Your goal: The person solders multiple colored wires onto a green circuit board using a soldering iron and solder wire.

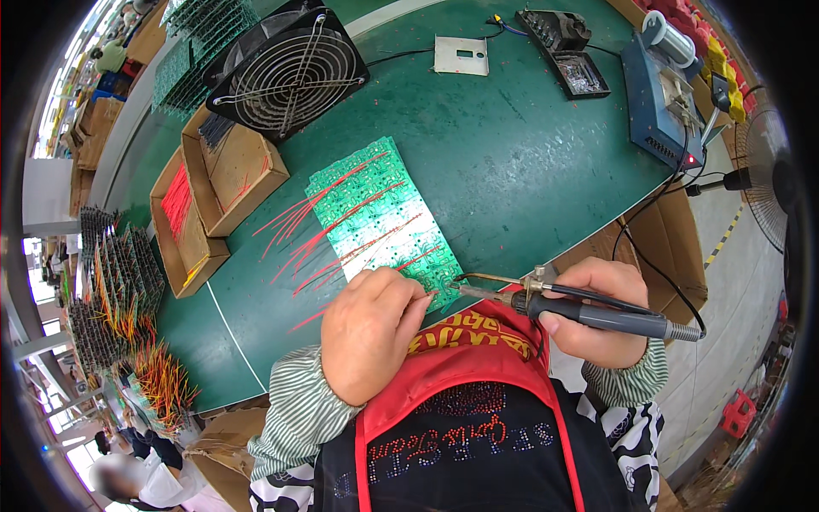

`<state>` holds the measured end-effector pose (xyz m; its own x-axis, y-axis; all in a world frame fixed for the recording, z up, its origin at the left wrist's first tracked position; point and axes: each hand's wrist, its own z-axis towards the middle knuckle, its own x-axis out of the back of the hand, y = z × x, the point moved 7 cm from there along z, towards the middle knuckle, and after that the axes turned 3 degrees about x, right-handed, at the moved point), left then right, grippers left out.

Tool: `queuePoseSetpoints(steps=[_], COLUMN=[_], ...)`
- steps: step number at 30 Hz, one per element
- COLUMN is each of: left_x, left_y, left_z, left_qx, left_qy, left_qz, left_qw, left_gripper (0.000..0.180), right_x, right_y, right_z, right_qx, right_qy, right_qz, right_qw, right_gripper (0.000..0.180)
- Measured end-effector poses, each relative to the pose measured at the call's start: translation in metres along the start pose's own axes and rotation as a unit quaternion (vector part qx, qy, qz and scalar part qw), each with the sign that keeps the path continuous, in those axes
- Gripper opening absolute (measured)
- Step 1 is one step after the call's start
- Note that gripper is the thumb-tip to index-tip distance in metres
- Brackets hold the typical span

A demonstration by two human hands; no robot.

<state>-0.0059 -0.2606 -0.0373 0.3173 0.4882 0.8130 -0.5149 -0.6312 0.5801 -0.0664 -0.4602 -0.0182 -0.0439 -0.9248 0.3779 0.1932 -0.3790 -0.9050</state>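
Two hands meet at the circuit board's [384, 218] near edge: the left hand [371, 328], its grip pinched on a red wire [418, 296], sits at nine o'clock of the soldering iron [597, 316], clamped in the right hand [597, 311], tip pointing left. Beyond lie green tabletop [529, 154], fan [290, 72], cardboard boxes [230, 179].

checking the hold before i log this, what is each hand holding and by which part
The right hand holds a soldering iron by its dark handle, tip toward the green circuit board. The left hand pinches a red wire near its board end.
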Motion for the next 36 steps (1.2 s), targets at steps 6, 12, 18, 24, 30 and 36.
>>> queuePoseSetpoints(steps=[6,12,18,24,30,36], left_x=[-0.002,-0.004,-0.006,-0.006,-0.005,0.017], left_y=[-0.009,-0.015,-0.018,-0.018,-0.017,-0.008], left_z=[-0.004,-0.003,-0.002,-0.001,-0.002,0.006], left_qx=[0.027,0.035,0.056,0.059,0.071,0.028], left_qy=[-0.014,-0.023,-0.041,-0.048,-0.052,0.009], left_qz=[0.046,-0.026,-0.039,-0.039,-0.041,-0.056], left_qw=[0.998,0.999,0.997,0.996,0.995,0.998], left_gripper=[0.011,0.011,0.01,0.01,0.01,0.007], right_x=[-0.006,-0.011,-0.012,-0.002,0.004,0.012], right_y=[-0.001,0.0,0.001,-0.002,-0.001,-0.001], right_z=[0.002,0.005,0.005,0.003,-0.001,-0.005], right_qx=[0.004,-0.004,0.0,0.002,-0.007,-0.023], right_qy=[-0.011,-0.021,-0.021,-0.009,0.001,-0.001], right_qz=[0.004,0.016,0.008,0.009,0.006,0.002], right_qw=[1.0,1.0,1.0,1.0,1.0,1.0], right_gripper=[0.018,0.016,0.016,0.017,0.018,0.018])
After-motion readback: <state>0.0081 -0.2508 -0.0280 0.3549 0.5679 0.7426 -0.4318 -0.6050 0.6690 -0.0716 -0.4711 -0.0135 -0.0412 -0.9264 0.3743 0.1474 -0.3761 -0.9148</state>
